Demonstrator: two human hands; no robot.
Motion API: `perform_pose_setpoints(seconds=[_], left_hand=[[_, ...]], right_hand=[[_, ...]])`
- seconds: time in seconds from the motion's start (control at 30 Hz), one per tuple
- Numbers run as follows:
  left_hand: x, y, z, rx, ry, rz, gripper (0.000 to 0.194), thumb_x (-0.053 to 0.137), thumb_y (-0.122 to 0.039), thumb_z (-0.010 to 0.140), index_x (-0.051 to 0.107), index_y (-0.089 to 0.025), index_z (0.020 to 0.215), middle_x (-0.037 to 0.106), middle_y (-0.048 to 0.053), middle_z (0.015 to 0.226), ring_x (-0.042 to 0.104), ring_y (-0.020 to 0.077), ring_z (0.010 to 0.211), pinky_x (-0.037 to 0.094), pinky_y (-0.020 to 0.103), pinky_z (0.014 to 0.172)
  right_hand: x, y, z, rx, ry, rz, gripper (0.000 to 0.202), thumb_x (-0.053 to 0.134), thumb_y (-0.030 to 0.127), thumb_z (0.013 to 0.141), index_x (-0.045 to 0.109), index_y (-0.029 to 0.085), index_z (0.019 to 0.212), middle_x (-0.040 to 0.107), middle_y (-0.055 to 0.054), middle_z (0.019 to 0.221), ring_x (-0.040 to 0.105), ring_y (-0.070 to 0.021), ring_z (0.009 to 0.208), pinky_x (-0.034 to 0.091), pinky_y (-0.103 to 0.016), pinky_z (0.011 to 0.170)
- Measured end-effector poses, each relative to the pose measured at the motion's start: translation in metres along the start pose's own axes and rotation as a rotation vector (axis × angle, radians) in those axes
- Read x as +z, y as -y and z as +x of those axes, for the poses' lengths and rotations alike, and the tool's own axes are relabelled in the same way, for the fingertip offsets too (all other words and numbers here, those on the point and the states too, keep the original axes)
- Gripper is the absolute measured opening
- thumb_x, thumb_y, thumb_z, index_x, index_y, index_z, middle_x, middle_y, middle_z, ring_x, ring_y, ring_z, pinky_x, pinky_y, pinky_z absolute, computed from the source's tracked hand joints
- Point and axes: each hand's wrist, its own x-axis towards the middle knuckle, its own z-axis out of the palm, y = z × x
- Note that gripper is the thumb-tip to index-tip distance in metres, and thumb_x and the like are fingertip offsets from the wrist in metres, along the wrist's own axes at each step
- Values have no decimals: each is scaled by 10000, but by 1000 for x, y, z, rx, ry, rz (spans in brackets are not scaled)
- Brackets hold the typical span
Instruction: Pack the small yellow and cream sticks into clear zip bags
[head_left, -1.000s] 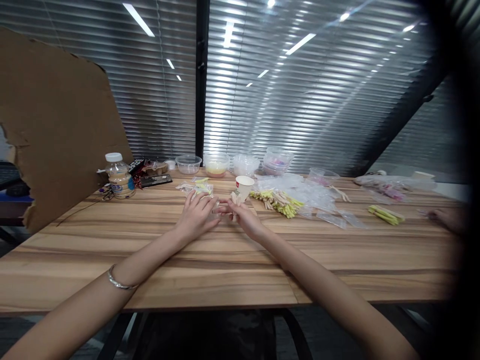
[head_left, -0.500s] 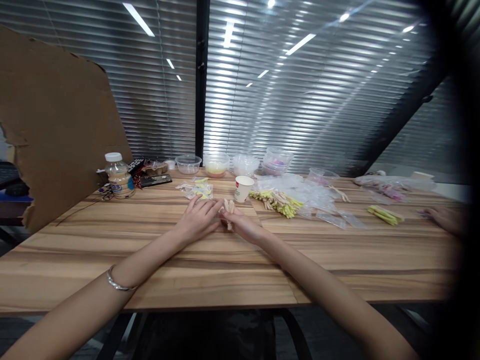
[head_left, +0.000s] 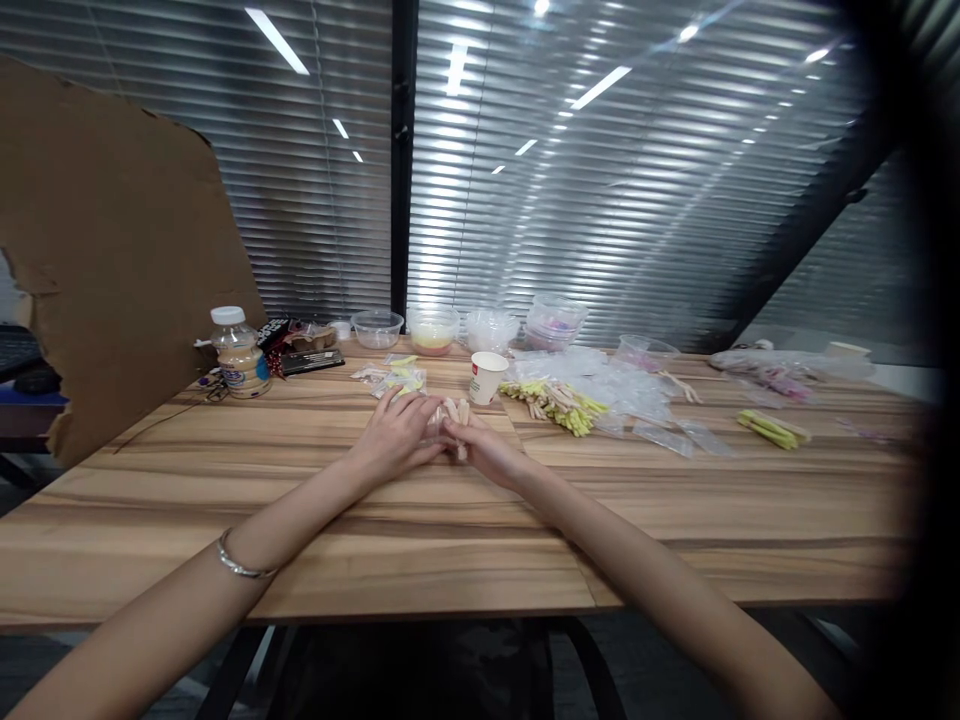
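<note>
Near the middle of the table, my right hand (head_left: 484, 447) is closed around a small bundle of beige strips (head_left: 457, 412), which stand up past the thumb. They look soft, like folded pipe cleaners. Touching them from the left is a clear plastic bag (head_left: 435, 424), gripped by my left hand (head_left: 397, 432) with its fingers bent over it. Part of the bag is hidden behind the fingers. Just beyond my hands stands a white paper cup (head_left: 488, 378). Filled clear bags (head_left: 401, 377) with yellow and beige strips lie past my left hand.
To the right lie a heap of yellow and beige strips (head_left: 559, 404), several flat clear bags (head_left: 634, 385) and a yellow bundle (head_left: 772, 428). Plastic bowls (head_left: 377, 328) line the back. A bottle (head_left: 240, 355) stands at left beside a cardboard panel (head_left: 127, 250).
More of the clear bag shows between my hands, and my left hand has shifted slightly left. The other person's hand at the right edge has left the view.
</note>
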Motion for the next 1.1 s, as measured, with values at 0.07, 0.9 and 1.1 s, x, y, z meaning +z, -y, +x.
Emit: perform_pose_setpoints(seconds=[0.07,0.9,1.1], left_hand=[[0,0,1,-7,1,24,546,534,-460,823,475,-147,1266,571,142,1200,480,276,1155,241,493,1080],[0,1,2,191,-121,23,378,536,-394,855,538,-143,1138,632,108,1077,566,219,1048,354,432,1051],[1,1,1,182,-116,37,392,541,-369,850,522,-138,1166,619,133,1079,578,242,991,466,393,865]], right_hand=[[1,3,-1,47,46,104,346,572,424,819,565,227,1104,614,-63,1115,598,-174,944,508,-286,769],[6,12,-7,46,141,239,579,553,347,861,323,332,1392,446,-11,1371,408,-167,1268,412,-370,1024],[5,5,-6,18,145,274,644,570,344,854,259,364,1418,388,3,1420,361,-167,1311,344,-393,1084]])
